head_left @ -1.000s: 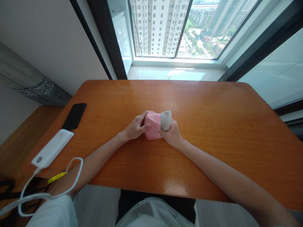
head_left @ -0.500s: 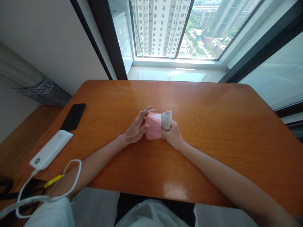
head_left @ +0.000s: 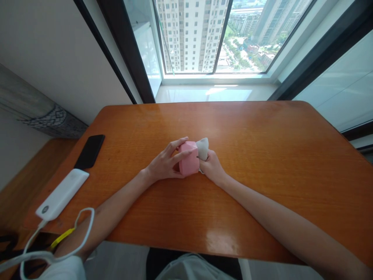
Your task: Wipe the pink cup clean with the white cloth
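A pink faceted block-like object [head_left: 189, 163] is between my hands, above the middle of the wooden table [head_left: 250, 140]. My left hand [head_left: 167, 160] grips it from the left, with fingers over its top and front and the thumb low at its near edge. Bunched up in my right hand [head_left: 211, 166] is a white cloth [head_left: 203, 148], pressed against the right side of the pink object. Part of the cloth sticks up above my right fist. Whether the pink object rests on the table or is lifted I cannot tell.
A black phone [head_left: 89, 151] lies at the table's left edge. Beside it is a white power bank [head_left: 62, 194], with a white cable [head_left: 70, 254] looping over my left forearm. A window [head_left: 215, 37] stands beyond the table.
My left hand has shifted its hold: the fingers now spread across the pink object and the thumb has moved lower. The pink object has turned slightly. My right hand keeps the cloth against it.
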`<state>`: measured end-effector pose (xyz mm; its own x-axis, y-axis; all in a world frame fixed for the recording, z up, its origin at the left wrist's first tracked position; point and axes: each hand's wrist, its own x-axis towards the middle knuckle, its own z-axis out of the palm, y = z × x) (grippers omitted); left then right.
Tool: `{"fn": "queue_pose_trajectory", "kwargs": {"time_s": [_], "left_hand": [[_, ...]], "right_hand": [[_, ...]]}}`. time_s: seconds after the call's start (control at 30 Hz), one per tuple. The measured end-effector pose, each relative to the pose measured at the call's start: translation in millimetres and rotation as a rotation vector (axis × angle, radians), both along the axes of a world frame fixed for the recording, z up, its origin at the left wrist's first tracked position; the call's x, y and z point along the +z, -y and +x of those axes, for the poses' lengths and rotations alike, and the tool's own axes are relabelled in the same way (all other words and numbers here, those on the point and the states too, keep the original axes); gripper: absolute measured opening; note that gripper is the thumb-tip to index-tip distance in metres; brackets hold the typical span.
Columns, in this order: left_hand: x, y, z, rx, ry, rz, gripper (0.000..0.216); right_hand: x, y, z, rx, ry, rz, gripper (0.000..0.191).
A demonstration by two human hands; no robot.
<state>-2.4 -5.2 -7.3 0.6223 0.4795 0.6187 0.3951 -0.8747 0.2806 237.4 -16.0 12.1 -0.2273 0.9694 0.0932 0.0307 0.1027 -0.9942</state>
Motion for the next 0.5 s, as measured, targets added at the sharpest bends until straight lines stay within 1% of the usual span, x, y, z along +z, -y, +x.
{"fn": "queue_pose_trajectory", "kwargs": {"time_s": [0.07, 0.13, 0.2, 0.27, 0.3, 0.37, 0.43, 0.5], "left_hand": [[1.1, 2.1, 1.2, 0.008, 0.073, -0.108, 0.120], [1.5, 4.3, 2.7, 0.028, 0.152, -0.273, 0.128], [1.3, 5.7, 3.6, 0.047, 0.189, -0.430, 0.129], [0.5, 5.5, 2.9, 0.055, 0.184, -0.511, 0.128], [0.0, 4.5, 1.9, 0.051, 0.173, -0.520, 0.130], [-1.5, 0.8, -1.0, 0.013, 0.152, -0.491, 0.141], [-3.5, -4.2, -4.4, -0.034, 0.142, -0.433, 0.154], [-6.1, -9.0, -7.3, -0.073, 0.117, -0.333, 0.161]], "right_hand": [[-0.1, 2.3, -2.2, 0.015, -0.006, 0.102, 0.014], [-2.4, 4.0, -4.3, 0.004, 0.024, 0.192, 0.013], [-5.3, 5.0, -5.6, -0.019, 0.058, 0.245, 0.010], [-7.0, 5.3, -6.2, -0.039, 0.072, 0.260, 0.009], [-7.0, 5.4, -6.3, -0.045, 0.073, 0.257, 0.010], [-5.6, 5.6, -6.4, -0.043, 0.068, 0.239, 0.010], [-3.1, 5.7, -6.6, -0.026, 0.053, 0.209, 0.012], [-0.6, 5.5, -6.6, -0.013, 0.033, 0.179, 0.012]]}}
